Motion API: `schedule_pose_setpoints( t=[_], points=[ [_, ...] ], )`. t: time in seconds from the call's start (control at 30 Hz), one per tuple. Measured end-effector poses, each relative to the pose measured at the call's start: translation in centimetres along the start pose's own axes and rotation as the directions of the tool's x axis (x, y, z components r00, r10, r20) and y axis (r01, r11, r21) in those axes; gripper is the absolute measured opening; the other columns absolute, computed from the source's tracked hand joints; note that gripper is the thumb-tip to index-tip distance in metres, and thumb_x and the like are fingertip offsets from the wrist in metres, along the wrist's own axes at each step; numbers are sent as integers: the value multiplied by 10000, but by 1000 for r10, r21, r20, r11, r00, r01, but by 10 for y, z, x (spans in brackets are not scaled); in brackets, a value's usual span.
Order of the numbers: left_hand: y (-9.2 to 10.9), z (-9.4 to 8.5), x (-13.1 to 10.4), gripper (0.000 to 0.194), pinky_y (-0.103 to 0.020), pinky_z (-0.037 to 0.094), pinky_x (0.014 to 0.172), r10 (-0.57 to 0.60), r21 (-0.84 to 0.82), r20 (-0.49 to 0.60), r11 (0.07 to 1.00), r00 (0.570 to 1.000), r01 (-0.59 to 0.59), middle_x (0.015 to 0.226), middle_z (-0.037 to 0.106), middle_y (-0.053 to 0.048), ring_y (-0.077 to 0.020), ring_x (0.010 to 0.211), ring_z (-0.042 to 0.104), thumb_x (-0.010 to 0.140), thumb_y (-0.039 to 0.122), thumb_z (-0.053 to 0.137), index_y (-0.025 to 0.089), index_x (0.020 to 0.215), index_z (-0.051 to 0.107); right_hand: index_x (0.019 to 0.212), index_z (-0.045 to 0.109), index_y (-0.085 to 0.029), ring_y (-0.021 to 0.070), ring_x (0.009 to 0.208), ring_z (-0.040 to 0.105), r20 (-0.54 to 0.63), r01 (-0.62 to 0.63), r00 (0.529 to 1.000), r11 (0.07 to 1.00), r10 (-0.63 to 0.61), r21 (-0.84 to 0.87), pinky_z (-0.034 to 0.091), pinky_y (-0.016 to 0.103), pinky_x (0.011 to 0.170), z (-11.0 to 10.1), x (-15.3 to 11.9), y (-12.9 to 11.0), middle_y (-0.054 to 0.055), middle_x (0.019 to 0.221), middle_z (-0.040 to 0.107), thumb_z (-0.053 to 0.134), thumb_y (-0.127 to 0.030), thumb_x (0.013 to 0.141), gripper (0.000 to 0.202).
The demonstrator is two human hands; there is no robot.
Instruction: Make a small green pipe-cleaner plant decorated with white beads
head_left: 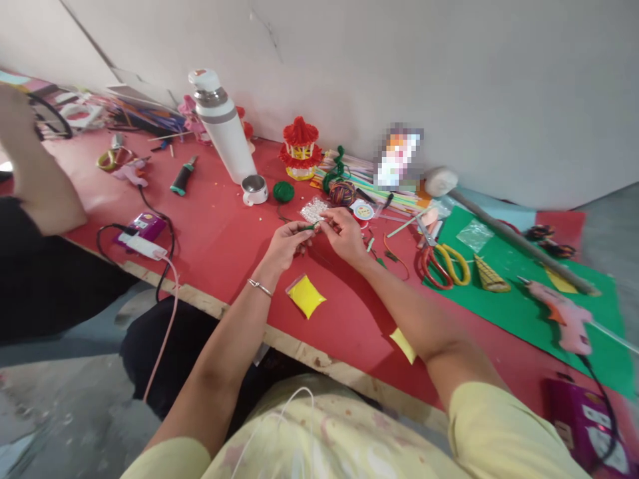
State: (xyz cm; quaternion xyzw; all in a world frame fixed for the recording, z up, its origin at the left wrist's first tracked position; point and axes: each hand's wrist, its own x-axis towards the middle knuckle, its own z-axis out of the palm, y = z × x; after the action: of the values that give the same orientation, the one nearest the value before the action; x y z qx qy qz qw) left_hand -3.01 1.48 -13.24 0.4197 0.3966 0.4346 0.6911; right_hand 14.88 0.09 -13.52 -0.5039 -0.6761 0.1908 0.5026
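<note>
My left hand [289, 241], with a metal bangle at its wrist, is closed in a pinch on a small green piece [310, 227] that looks wrapped in yarn. Fingertips of my right hand [343, 231] pinch the other end of it, where a tiny pale bit shows. Both hands are held together just above the red table [349, 313]. Right behind them lies a clear bag of white beads [313, 210]. A bag of yellow material [306, 296] is on the table nearer to me, and a second yellow packet [403, 346] is partly under my right forearm.
Behind stand a white flask [224, 130], its metal cup [254, 189], a green yarn ball [283, 191] and a red-and-yellow lantern craft [300, 150]. To the right are scissors [444, 265] and a pink glue gun [564, 313]. At left, another person's arm [44, 173] rests near cables.
</note>
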Motion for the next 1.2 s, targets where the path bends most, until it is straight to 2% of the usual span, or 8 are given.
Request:
schedule_pose_setpoints(
  t=[0.23, 0.43, 0.53, 0.63, 0.83, 0.93, 1.03, 1.2],
  points=[
    [-4, -1, 0, 415, -178, 392, 427, -7, -44, 47, 999, 999, 10, 770, 718, -43, -77, 559, 593, 667, 424, 899, 127, 914, 747, 1208, 728, -238, 232, 1010, 688, 183, 25, 981, 902, 60, -432, 512, 342, 890, -78, 4, -34, 83, 1143, 760, 524, -408, 1007, 332],
    [-5, -2, 0, 423, -190, 394, 445, 38, -148, 94, 989, 995, -24, 744, 711, -30, -85, 560, 598, 662, 390, 903, 147, 970, 745, 1350, 664, -243, 369, 992, 718, -128, -300, 812, 219, 569, -928, 519, 456, 798, -191, -53, -22, 180, 1111, 763, 472, -427, 987, 450],
    [-5, -2, 1, 441, -193, 391, 442, 44, -167, 94, 986, 995, -27, 714, 704, -17, -87, 545, 596, 643, 361, 910, 150, 993, 743, 1359, 658, -234, 370, 1072, 706, -204, -355, 745, 119, 636, -927, 525, 464, 832, -214, -79, -10, 191, 1194, 738, 538, -437, 956, 467],
    [-7, -2, 0, 446, -192, 390, 437, 44, -169, 90, 985, 995, -28, 727, 714, -15, -87, 539, 599, 627, 344, 916, 149, 987, 740, 1245, 727, -192, 353, 1106, 691, -207, -347, 863, 244, 460, -905, 532, 454, 868, -199, -86, -13, 191, 1206, 732, 540, -430, 961, 415],
    [0, 0, -8, 449, -194, 402, 459, -10, -168, 149, 985, 989, 35, 754, 728, -25, -90, 546, 619, 612, 336, 921, 145, 961, 714, 1143, 757, -244, 208, 906, 739, 115, -204, 963, 939, 243, -276, 594, 337, 799, -100, -52, -53, 87, 1188, 757, 594, -377, 922, 305],
    [5, 0, -10, 489, -197, 390, 453, -8, -132, 192, 991, 981, 34, 768, 733, -20, -86, 522, 609, 635, 351, 909, 159, 1026, 686, 1493, 500, -286, 175, 786, 742, 307, -378, 890, 922, 337, 83, 580, 285, 581, -53, -32, -64, 115, 1411, 646, 588, -297, 877, 623],
    [7, -2, -8, 450, -199, 364, 431, 16, -91, 175, 996, 985, 0, 727, 720, -2, -86, 477, 582, 670, 368, 881, 191, 996, 627, 1446, 542, -247, 161, 737, 708, 475, -443, 810, 890, 344, 111, 544, 250, 561, -25, -20, -59, 73, 1120, 753, 611, -288, 852, 600],
    [5, -3, -4, 384, -185, 319, 404, -16, -56, 106, 998, 994, 22, 647, 659, 27, -74, 467, 550, 665, 369, 871, 194, 896, 617, 877, 770, -171, 124, 613, 561, 319, -227, 908, 958, 273, -173, 404, 233, 583, -18, -12, -40, -7, 663, 654, 588, -409, 911, 302]
  ],
)
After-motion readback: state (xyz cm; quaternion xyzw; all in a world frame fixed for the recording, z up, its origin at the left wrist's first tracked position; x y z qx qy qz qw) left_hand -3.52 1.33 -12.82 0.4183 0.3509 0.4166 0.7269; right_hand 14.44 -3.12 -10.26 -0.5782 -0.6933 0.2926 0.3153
